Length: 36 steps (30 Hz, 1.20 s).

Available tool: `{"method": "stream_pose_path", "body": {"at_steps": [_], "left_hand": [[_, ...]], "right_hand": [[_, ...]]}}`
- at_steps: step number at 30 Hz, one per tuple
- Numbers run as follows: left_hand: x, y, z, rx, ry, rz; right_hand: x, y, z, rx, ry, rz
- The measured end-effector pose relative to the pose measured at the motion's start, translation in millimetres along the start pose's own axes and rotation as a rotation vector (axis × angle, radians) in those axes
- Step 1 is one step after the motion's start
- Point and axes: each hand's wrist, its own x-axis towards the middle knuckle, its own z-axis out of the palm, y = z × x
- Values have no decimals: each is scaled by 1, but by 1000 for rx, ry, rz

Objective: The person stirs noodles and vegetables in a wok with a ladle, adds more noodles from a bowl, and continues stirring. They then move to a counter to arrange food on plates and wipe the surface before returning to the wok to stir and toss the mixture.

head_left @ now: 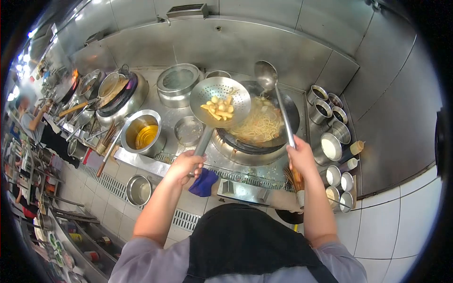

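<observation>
My left hand (pixel 185 166) grips the handle of a perforated strainer ladle (pixel 221 87), held up over the stove to the left of the wok. Pale yellow food pieces (pixel 219 108) lie in its bowl. In my right hand (pixel 300 154) is the handle of a metal ladle (pixel 266 74), its bowl raised above the far side of the wok. The wok (pixel 293 113) sits on the burner with noodles (pixel 260 122) in it. The strainer hides part of the wok's left edge.
Left of the strainer stand a pot of yellow oil (pixel 146 137) and a lidded pot (pixel 178 80). Seasoning tins (pixel 331 148) and bottles line the right side. A purple cloth (pixel 203 183) hangs at the front edge. Another person (pixel 35 123) stands at far left near a flame.
</observation>
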Motion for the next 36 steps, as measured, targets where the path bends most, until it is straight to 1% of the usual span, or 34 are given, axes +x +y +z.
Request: {"method": "stream_pose_path", "body": {"at_steps": [2,6,7,9,10,12,13,15,18,20,21,22,24,26,28,30,31,33,34,36], "left_hand": [[-7,2,-2,5,13,17],[-25,3,-16,38,74,33],[-31,4,-18,71,133,34],[-40,2,-25,59,154,39],[-44,0,-30,40,174,48],[-51,-6,-39,2,181,49],[-55,-7,-41,6,205,53],[-66,-10,-46,-1,236,57],[-78,-19,-51,-25,266,29],[-79,-28,-56,-29,284,17],[-76,-32,-60,-47,276,17],[-74,-36,-63,-64,266,15],[-62,-45,-70,-64,277,-6],[-46,-54,-78,-63,286,-23],[-28,-63,-87,-126,266,-54],[-10,-69,-94,-154,261,-91],[-3,-72,-97,-166,267,-108],[10,-82,-102,-158,270,-117],[12,-83,-102,-162,267,-124],[18,-83,-101,-105,249,-156]], "right_hand": [[37,17,-16,10,0,77],[82,46,-26,-69,30,134],[83,46,-24,-66,29,135],[81,48,-16,-265,43,87],[81,52,-16,-263,43,91],[78,64,-20,-71,-160,234],[68,55,-27,58,-242,284],[34,34,-39,96,-257,367],[6,45,-68,157,-293,351],[-9,38,-79,230,-180,320],[-11,28,-76,105,-67,307],[0,33,-80,16,-70,225],[29,33,-77,-222,-37,130],[63,35,-65,-422,34,75],[97,51,-47,-335,17,122],[117,57,-32,-352,-144,181],[115,49,-27,-350,-137,183],[106,35,-25,-436,-368,206],[98,31,-29,-440,-368,213],[75,24,-50,-750,-394,-164]]}}
